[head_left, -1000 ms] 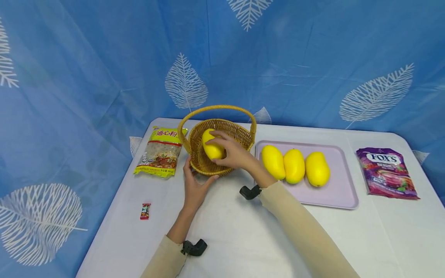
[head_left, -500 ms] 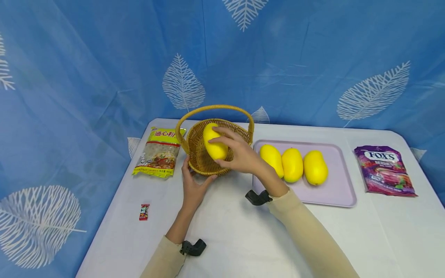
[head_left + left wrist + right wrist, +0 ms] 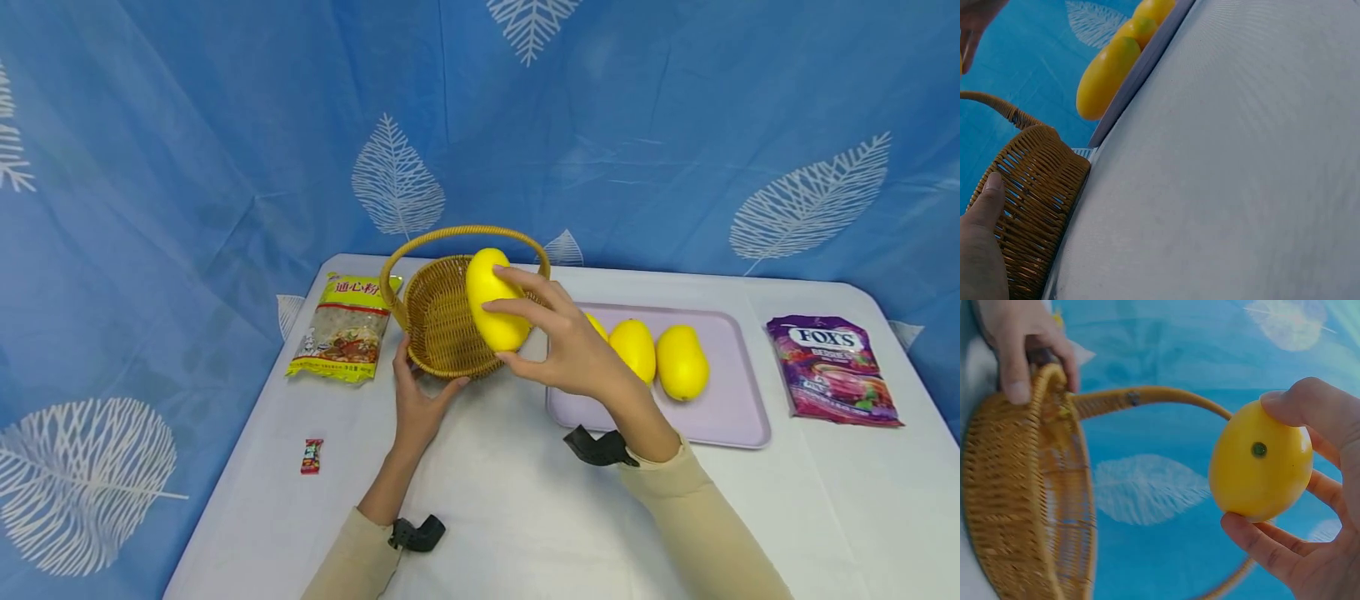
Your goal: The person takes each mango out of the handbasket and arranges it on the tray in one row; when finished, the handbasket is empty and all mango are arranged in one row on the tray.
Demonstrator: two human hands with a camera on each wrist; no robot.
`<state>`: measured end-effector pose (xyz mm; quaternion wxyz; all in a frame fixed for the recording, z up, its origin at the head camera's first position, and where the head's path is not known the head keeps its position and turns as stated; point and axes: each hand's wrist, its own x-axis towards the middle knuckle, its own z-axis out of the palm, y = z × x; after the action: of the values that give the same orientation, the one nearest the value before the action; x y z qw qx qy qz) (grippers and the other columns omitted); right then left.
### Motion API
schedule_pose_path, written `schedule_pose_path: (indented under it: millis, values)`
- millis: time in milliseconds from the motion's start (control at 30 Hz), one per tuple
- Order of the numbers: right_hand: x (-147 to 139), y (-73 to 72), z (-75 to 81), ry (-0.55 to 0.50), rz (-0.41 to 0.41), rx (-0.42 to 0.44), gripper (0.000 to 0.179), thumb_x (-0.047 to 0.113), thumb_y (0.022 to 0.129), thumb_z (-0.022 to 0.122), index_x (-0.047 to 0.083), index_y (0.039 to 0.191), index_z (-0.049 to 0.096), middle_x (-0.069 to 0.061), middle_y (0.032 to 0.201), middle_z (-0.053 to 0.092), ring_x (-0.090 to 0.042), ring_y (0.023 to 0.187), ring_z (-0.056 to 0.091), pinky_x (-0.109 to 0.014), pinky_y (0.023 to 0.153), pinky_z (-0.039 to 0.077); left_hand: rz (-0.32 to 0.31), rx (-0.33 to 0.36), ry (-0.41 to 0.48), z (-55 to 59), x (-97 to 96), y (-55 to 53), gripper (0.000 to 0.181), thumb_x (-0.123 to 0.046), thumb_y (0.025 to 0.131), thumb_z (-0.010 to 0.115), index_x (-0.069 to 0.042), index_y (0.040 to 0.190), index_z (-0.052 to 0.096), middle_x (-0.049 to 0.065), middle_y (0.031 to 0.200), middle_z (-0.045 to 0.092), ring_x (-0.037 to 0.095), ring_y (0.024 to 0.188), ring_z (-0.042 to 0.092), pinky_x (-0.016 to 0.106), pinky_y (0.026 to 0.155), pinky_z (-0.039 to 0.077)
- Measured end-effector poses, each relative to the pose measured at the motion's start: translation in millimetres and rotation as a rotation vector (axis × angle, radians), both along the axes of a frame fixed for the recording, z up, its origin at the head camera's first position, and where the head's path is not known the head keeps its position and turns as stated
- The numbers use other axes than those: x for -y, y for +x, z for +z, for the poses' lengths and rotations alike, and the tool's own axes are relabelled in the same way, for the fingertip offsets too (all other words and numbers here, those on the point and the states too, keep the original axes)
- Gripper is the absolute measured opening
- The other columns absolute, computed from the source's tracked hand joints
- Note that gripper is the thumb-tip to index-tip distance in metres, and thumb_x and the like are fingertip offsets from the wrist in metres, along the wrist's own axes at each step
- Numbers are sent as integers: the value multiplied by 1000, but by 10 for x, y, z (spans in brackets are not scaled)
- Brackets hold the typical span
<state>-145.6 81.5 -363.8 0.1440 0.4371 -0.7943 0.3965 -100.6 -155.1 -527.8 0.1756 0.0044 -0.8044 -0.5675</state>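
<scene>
My right hand (image 3: pixel 573 346) holds a yellow mango (image 3: pixel 495 300) above the right side of a wicker basket (image 3: pixel 442 333), thumb and fingertips on its sides. In the right wrist view, the mango (image 3: pixel 1260 469) shows its green stem spot between thumb and fingers. My left hand (image 3: pixel 420 408) grips the basket's near left side. Its thumb (image 3: pixel 988 203) lies against the outer wicker wall in the left wrist view. Bare weave shows on the basket's visible inside. Three more mangoes (image 3: pixel 682 362) lie on a lilac tray (image 3: pixel 731 400), the leftmost partly hidden behind my right hand.
A yellow pasta bag (image 3: pixel 341 329) lies left of the basket, with a small red candy packet (image 3: pixel 311 456) nearer me. A purple FOX'S candy bag (image 3: pixel 832 371) lies right of the tray. The basket's tall arched handle (image 3: pixel 468 231) rises over its opening. A blue leaf-print cloth hangs behind.
My right hand has lifted the mango out of the basket's inside and drawn it up and to the right. My left hand and the basket have stayed put.
</scene>
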Motion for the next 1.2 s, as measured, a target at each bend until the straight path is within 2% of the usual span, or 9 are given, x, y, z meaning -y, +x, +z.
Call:
schedule_pose_path:
  millis: [267, 400, 433, 500, 567, 700, 800, 933, 1200]
  values:
    - [-559, 56, 164, -85, -141, -110, 54, 7, 71, 80, 8, 122, 66, -14, 150, 42, -33, 132, 43, -27, 112, 35, -10, 4, 18, -7, -5, 0, 107, -29, 79, 83, -23, 157, 10, 13, 157, 22, 30, 139, 31, 49, 111, 30]
    - [-934, 60, 118, -61, -228, -109, 48, 34, 85, 74, 6, 122, 66, -15, 151, 42, -36, 129, 44, -18, 110, 33, -8, 0, 27, -16, -10, -2, 107, -29, 79, 83, -23, 157, 10, 13, 157, 22, 30, 140, 31, 49, 112, 30]
    - [-1029, 56, 86, -59, -247, -108, 50, 41, 88, 70, 5, 122, 66, -16, 150, 42, -37, 129, 44, -17, 110, 32, -8, -1, 26, -16, -11, -2, 108, -28, 79, 83, -24, 157, 10, 13, 157, 22, 30, 140, 31, 49, 111, 30]
    - [-1222, 67, 16, -39, -303, -99, 47, 38, 88, 70, 4, 121, 67, -15, 150, 43, -37, 129, 44, -15, 110, 31, -10, -5, 23, -12, -14, 1, 107, -26, 79, 83, -24, 157, 10, 13, 157, 22, 31, 139, 32, 50, 111, 30]
    - [-1408, 88, -64, -26, -365, -75, 43, 18, 82, 79, 4, 120, 67, -14, 150, 44, -34, 132, 43, -13, 109, 30, -17, -9, 19, -7, -15, 4, 107, -24, 79, 83, -23, 157, 9, 14, 157, 22, 31, 139, 32, 50, 110, 31]
    - [-1759, 164, -247, 14, -488, -13, 68, -17, 58, 81, 2, 122, 66, -11, 151, 42, -25, 139, 37, -7, 106, 27, -31, -21, 31, 2, -15, 11, 108, -19, 78, 84, -20, 157, 9, 17, 155, 23, 35, 137, 33, 53, 109, 30]
    - [-1979, 228, -413, 53, -561, 41, 66, -17, 60, 80, 1, 122, 66, -12, 152, 41, -28, 141, 36, -1, 100, 25, -35, -29, 42, 0, -13, 8, 110, -14, 77, 84, -17, 157, 8, 18, 155, 23, 38, 137, 32, 54, 108, 30]
    - [-2206, 318, -628, 98, -623, 121, 62, -14, 63, 80, 0, 122, 64, -17, 152, 40, -42, 137, 36, 4, 93, 22, -24, -17, 25, -2, -13, -3, 110, -15, 77, 84, -19, 157, 8, 16, 156, 22, 35, 138, 33, 52, 109, 31]
    - [-2442, 442, -908, 185, -680, 286, 63, -7, 71, 80, 2, 130, 59, -17, 156, 32, -51, 136, 32, 7, 84, 17, -16, 0, 29, 27, -13, 15, 107, -22, 79, 83, -19, 157, 9, 17, 156, 22, 35, 137, 33, 52, 110, 30]
